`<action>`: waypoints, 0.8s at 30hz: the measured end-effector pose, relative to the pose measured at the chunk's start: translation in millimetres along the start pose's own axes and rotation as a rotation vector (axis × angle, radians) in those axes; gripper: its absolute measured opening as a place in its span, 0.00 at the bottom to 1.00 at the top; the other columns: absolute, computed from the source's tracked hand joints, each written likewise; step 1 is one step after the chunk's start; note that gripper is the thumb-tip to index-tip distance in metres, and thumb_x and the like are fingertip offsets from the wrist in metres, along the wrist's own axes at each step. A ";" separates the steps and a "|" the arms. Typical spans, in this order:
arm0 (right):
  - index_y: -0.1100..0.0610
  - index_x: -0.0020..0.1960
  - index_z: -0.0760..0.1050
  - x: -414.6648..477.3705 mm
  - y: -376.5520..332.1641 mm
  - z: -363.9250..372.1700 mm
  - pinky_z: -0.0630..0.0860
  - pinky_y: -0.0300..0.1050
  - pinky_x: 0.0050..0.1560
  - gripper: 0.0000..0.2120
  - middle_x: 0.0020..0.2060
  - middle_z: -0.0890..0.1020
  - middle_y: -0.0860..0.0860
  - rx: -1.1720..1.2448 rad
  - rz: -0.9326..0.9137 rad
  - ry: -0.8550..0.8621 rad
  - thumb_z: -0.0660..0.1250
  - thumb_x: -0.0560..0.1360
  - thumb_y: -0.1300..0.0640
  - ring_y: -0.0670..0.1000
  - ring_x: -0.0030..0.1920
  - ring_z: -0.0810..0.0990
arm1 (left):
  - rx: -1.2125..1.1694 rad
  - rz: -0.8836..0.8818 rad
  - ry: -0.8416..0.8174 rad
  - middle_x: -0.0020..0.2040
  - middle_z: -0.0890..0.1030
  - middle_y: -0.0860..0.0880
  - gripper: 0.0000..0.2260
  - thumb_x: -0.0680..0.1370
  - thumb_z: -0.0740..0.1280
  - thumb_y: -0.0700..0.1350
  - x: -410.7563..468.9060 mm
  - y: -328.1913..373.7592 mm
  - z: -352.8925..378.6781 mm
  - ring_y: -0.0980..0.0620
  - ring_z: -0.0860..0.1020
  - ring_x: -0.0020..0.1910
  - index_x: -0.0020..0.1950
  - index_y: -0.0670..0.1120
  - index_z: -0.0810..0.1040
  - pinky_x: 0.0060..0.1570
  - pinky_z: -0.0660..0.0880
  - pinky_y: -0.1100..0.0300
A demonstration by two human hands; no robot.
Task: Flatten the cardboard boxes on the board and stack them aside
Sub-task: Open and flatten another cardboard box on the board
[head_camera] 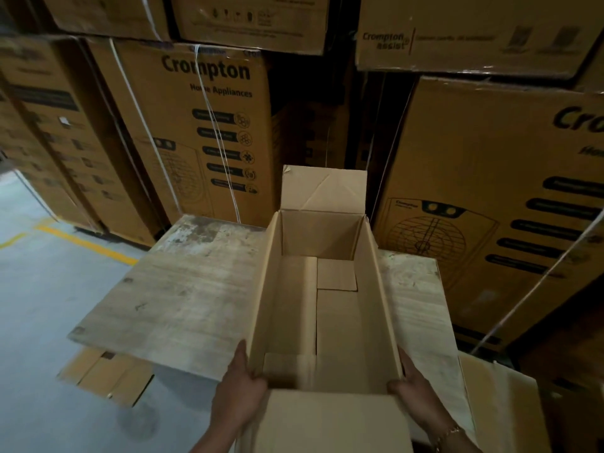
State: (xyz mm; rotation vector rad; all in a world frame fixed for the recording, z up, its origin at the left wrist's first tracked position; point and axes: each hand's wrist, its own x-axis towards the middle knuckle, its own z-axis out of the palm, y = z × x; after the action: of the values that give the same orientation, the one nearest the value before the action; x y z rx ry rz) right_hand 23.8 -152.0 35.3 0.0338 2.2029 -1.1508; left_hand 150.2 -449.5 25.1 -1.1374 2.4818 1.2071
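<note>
A long open cardboard box (336, 325) stands upright on the worn wooden board (183, 299), its top open toward me. The far flap sticks up and the near flap folds out toward my body. Folded bottom flaps show inside. My left hand (240, 390) grips the box's near left corner, thumb over the rim. My right hand (413, 387) holds the near right corner the same way. Flat cardboard (104, 377) lies on the floor under the board's left front edge.
Tall printed appliance cartons (202, 132) are stacked close behind and to the right (490, 207) of the board. More plain cardboard (503, 403) lies at the right front. Grey floor with a yellow line (85, 243) stretches to the left.
</note>
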 end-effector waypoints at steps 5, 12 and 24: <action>0.25 0.60 0.68 -9.2 0.7 6.0 0.76 0.57 0.62 0.32 0.62 0.81 0.46 0.070 -0.032 0.170 0.64 0.71 0.61 0.51 0.57 0.80 | -0.107 0.001 0.006 0.59 0.82 0.46 0.29 0.75 0.62 0.39 -2.0 7.6 -6.3 0.44 0.79 0.53 0.75 0.56 0.65 0.46 0.73 0.56; 0.39 0.75 0.62 -62.6 -117.1 -1.6 0.77 0.45 0.43 0.30 0.49 0.83 0.47 -0.508 -0.125 0.433 0.62 0.73 0.46 0.53 0.46 0.80 | -0.469 0.043 -0.138 0.51 0.85 0.53 0.22 0.70 0.64 0.32 44.4 7.8 -13.8 0.49 0.82 0.54 0.54 0.56 0.81 0.49 0.79 0.56; 0.49 0.63 0.71 -28.9 -239.0 129.3 0.75 0.48 0.48 0.27 0.56 0.80 0.50 -0.968 -0.412 0.522 0.53 0.75 0.33 0.57 0.52 0.81 | -0.418 -0.019 -0.294 0.50 0.83 0.45 0.26 0.70 0.62 0.66 125.0 -23.7 -57.0 0.44 0.81 0.52 0.52 0.45 0.82 0.59 0.76 0.46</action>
State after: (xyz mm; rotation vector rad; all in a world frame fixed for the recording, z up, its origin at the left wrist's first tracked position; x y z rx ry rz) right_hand 42.5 -387.8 172.2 -0.6090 3.1158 -0.1312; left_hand 89.3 -571.0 -6.0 -0.9710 2.0545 1.7983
